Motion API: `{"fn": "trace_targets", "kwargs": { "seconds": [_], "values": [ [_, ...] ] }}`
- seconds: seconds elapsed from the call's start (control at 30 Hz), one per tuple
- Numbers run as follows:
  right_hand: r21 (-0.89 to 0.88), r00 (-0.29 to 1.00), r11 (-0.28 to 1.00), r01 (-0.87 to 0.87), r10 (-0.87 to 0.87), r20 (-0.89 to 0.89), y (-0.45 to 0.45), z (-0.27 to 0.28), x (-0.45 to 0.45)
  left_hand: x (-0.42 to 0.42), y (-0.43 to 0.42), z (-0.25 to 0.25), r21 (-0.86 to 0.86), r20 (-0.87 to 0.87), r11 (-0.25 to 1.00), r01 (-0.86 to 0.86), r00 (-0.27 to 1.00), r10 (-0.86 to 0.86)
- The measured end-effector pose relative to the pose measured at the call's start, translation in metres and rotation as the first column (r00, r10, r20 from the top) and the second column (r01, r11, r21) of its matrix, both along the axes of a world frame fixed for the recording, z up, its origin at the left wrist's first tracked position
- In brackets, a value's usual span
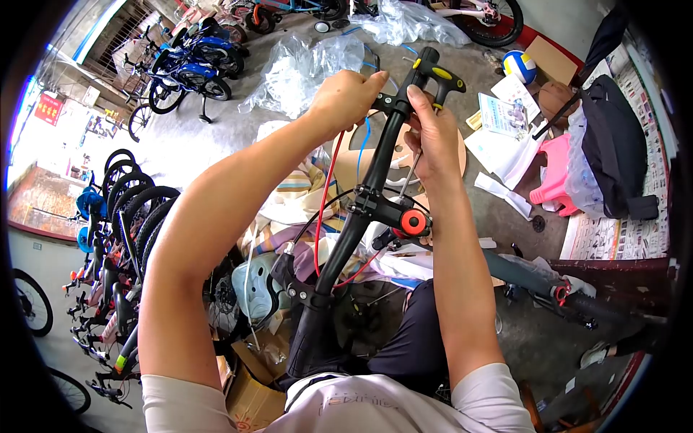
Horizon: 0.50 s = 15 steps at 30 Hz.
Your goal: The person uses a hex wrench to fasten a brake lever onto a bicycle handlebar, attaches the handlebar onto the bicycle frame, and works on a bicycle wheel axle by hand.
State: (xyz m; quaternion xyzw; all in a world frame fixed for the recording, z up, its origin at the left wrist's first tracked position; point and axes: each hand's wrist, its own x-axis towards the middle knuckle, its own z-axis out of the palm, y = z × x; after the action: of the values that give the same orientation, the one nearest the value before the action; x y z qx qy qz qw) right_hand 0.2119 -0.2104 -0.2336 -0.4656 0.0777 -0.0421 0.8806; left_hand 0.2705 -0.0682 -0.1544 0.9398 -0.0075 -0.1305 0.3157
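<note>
A black bicycle handlebar (381,164) runs up the middle of the view, its near end in a black grip (309,339). My left hand (348,99) is closed at a brake lever clamp (387,102) near the bar's far end; the lever itself is mostly hidden. My right hand (437,141) is wrapped around a T-handle wrench with a black and yellow handle (442,75), and its thin metal shaft shows below my fingers. The stem (375,206) carries a red and black round cap (413,222). A red cable (326,202) and a blue cable (364,144) hang beside the bar.
Assembled bikes (195,65) stand at upper left, with a row of tyres (133,191) below. Plastic wrap (303,72) lies on the floor ahead. On the right are papers (503,115), a ball (519,66), a pink stool (554,173) and a dark bag (613,148).
</note>
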Motion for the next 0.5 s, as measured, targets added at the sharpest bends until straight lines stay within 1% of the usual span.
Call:
{"fn": "trace_targets", "kwargs": {
  "seconds": [0.03, 0.13, 0.17, 0.2, 0.23, 0.27, 0.3, 0.37, 0.4, 0.47, 0.5],
  "values": [
    [-0.007, 1.000, 1.000, 0.001, -0.001, 0.007, -0.001, 0.000, 0.000, -0.001, -0.002, 0.003, 0.048, -0.021, 0.999, 0.010, 1.000, -0.009],
    [-0.015, 1.000, 1.000, 0.006, -0.006, 0.013, -0.002, -0.003, 0.000, -0.002, -0.003, 0.004, 0.063, -0.015, 0.998, -0.002, 1.000, 0.003],
    [-0.019, 1.000, 1.000, 0.007, -0.007, 0.010, -0.001, -0.002, 0.002, 0.001, -0.002, -0.003, 0.062, 0.036, 0.998, 0.005, 0.999, -0.007],
    [0.003, 0.999, 0.999, 0.044, -0.044, 0.006, 0.002, 0.000, 0.002, 0.000, -0.002, -0.007, 0.059, 0.031, 0.998, 0.003, 1.000, -0.005],
    [0.025, 0.997, 0.997, 0.078, -0.079, 0.001, 0.003, 0.001, 0.002, 0.000, -0.001, -0.010, 0.037, 0.082, 0.999, -0.001, 0.997, -0.002],
    [0.024, 0.997, 0.997, 0.075, -0.075, 0.000, 0.003, -0.001, 0.004, 0.000, 0.000, -0.013, 0.016, 0.139, 1.000, -0.003, 0.990, 0.001],
    [0.036, 0.997, 0.997, 0.071, -0.071, 0.009, 0.003, -0.004, 0.006, 0.002, 0.001, -0.017, 0.017, 0.139, 1.000, -0.008, 0.990, 0.006],
    [0.059, 0.998, 0.996, 0.065, -0.066, 0.017, 0.005, -0.006, 0.006, 0.006, 0.003, -0.023, 0.036, 0.222, 0.999, 0.011, 0.975, -0.019],
    [0.045, 0.998, 0.997, 0.057, -0.057, -0.010, 0.005, -0.005, 0.005, 0.005, 0.002, -0.017, 0.043, 0.224, 0.999, 0.017, 0.974, -0.026],
    [0.021, 0.999, 0.999, 0.049, -0.049, -0.024, 0.001, -0.002, 0.005, 0.002, -0.004, 0.008, 0.183, -0.023, 0.982, 0.051, 0.999, -0.048],
    [0.023, 0.999, 0.999, 0.037, -0.037, 0.001, 0.001, -0.003, 0.004, 0.004, -0.006, 0.018, 0.230, -0.103, 0.961, 0.151, 0.986, -0.131]
  ]
}}
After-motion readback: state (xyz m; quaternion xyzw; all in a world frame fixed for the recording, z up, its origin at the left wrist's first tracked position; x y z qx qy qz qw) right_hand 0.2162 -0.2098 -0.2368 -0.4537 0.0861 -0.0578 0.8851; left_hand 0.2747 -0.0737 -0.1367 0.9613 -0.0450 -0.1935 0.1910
